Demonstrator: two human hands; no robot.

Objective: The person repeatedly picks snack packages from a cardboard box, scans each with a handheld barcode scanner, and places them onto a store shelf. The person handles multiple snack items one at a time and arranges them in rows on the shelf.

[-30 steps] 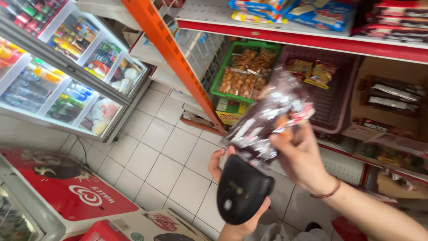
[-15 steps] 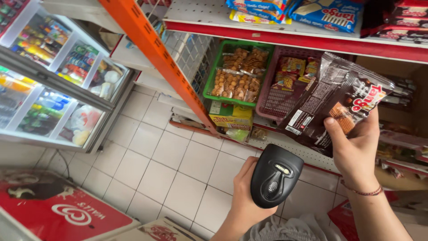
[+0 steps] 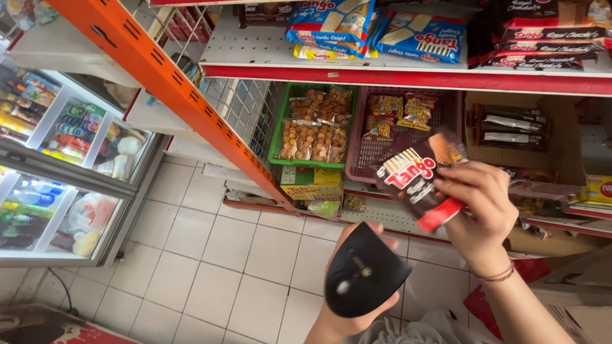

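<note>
My left hand [image 3: 347, 312] grips a black handheld barcode scanner [image 3: 363, 275], its head tipped up toward the shelves. My right hand [image 3: 478, 210] holds a dark brown and red snack packet [image 3: 414, 178] just above and right of the scanner, in front of the lower shelf. A thin bracelet circles my right wrist. The packet hides part of the maroon basket behind it.
A green basket [image 3: 280, 127] of bagged nuts and a maroon basket [image 3: 363, 159] of small packets sit on the lower shelf. Blue wafer packs [image 3: 408, 35] lie on the red-edged upper shelf. An orange upright [image 3: 166, 83] slants across. A glass-door drinks cooler [image 3: 57, 159] stands left, above white floor tiles.
The packet has come down and left, closer to the scanner. The scanner has turned so that its back faces me. The view has shifted toward the shelves.
</note>
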